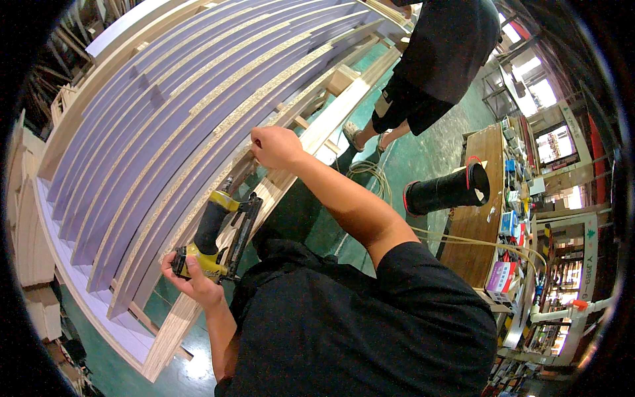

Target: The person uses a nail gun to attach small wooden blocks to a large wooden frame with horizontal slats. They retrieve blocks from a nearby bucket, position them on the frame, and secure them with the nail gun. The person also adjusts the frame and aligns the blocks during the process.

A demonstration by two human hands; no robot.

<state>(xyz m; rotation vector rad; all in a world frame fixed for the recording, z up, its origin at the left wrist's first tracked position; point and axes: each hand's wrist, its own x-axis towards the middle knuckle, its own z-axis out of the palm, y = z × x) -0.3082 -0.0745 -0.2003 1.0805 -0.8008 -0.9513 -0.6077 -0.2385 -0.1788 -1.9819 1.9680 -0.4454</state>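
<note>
Head view, clock directions taken from the centre of the view:

1. Nearest the camera, at 5 o'clock, is the wearer's black short-sleeved cloth shirt (370,317), filling much of the lower part.
2. At 8 o'clock the left hand (195,281) has its fingers clamped on the lower yellow-and-black end of the nail gun, thumb on the near side.
3. The yellow-and-black nail gun with a long straight black magazine (213,225) is between 8 and 9 o'clock, over the long pale wooden beam (173,334); whether it touches the beam is hard to tell.
4. At 11 o'clock the right hand (274,147) is near the same beam, fingers curled together; I cannot tell whether anything small is inside them.
5. At 10 o'clock spreads the large curved wooden frame with lavender ribs and speckled tan edges (192,112). The beam runs along its side nearest the wearer.
6. Between 1 and 2 o'clock a co-worker in black shirt and shorts (450,59) stands on the glossy green floor (456,132).
7. At 2 o'clock lies a loosely coiled beige hose (374,173).
8. At 3 o'clock a black cylinder with red rims (436,192) is just beside the brown wooden table (469,248), which carries small boxes and, at 4 o'clock, a purple-and-white carton (501,278).
</note>
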